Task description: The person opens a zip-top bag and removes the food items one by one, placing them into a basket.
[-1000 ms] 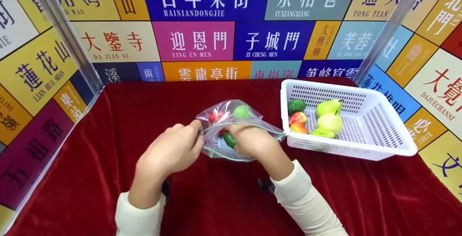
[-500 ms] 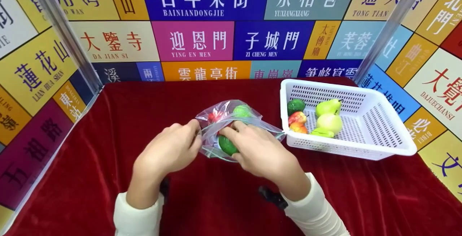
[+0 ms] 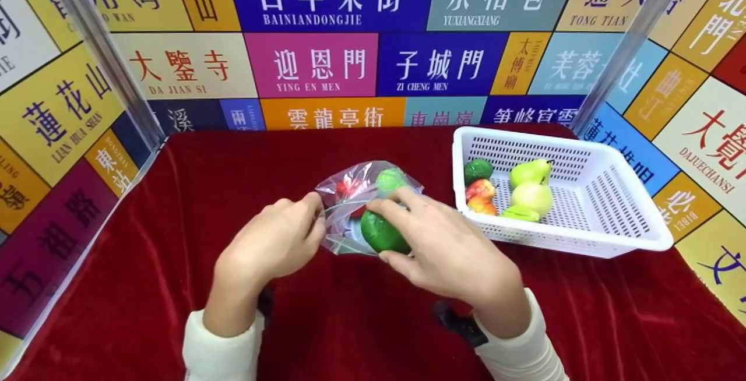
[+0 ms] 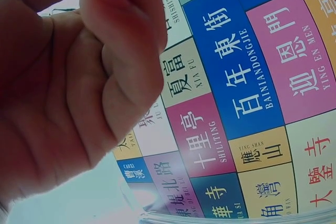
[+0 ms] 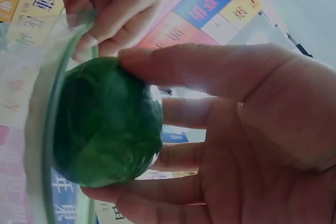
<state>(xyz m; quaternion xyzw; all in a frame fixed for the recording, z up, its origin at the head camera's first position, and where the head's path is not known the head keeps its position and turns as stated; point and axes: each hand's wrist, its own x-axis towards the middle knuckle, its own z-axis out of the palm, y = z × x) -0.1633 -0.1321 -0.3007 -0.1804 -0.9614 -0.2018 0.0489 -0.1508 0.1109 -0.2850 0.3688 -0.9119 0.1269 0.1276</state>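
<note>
Since the clear bag [image 3: 362, 198] looks floppy, the left hand [image 3: 273, 242] pinches its edge, likely to spread its mouth, while the right hand [image 3: 451, 250] holds a green fruit [image 3: 382, 234] right at that mouth, thumb and fingers curled round it, near the white basket [image 3: 562, 243].

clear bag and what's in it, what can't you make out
Clear bag: the right hand and green fruit hide its near right part in the head view; the left edge cuts it off in the right wrist view.
Red thing inside: glare and creases break up its outline, head view.
Light green thing inside: the right hand covers its lower part, head view.
</note>
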